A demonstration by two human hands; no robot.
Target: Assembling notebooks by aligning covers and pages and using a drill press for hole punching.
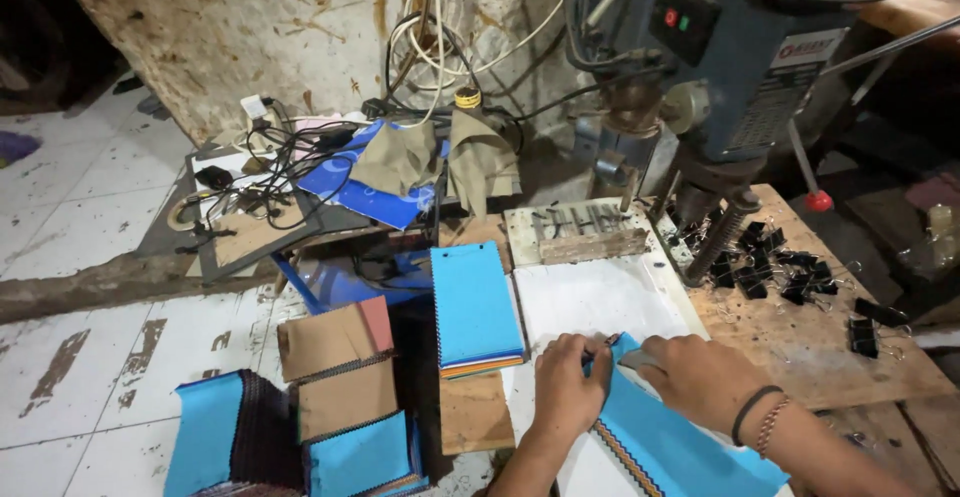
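Hands at bottom centre, both on a blue-covered booklet [680, 447] lying slantwise on a white sheet [590, 297] on the surface. Left hand [568, 387] pressed flat-ish on the booklet's upper left corner, fingers curled over the edge, w/ a thin dark tool or pin at the fingertips; can't tell exactly what. Right hand [700, 377] closed on the booklet's top edge, pinching it; wrist has a black band and a beaded bracelet. Booklet's left edge shows a striped, multi-colour stack of pages.

Just left of the hands: stack of spiral-bound booklets w/ blue cover [475, 307], a brown card piece [475, 412] below it. Further left on the tiled floor: brown-covered booklets [335, 342] and more blue ones [360, 457], some fanned.

Behind the sheet: wooden block jig [590, 232]. Drill press [720, 57] stands above right, blue-grey body, red and green buttons. Black binder clips [775, 262] heaped on the wooden board [800, 347] to the right of the sheet, a few apart nr the edge. Cables [280, 162] tangled at upper left, against the stained wall.
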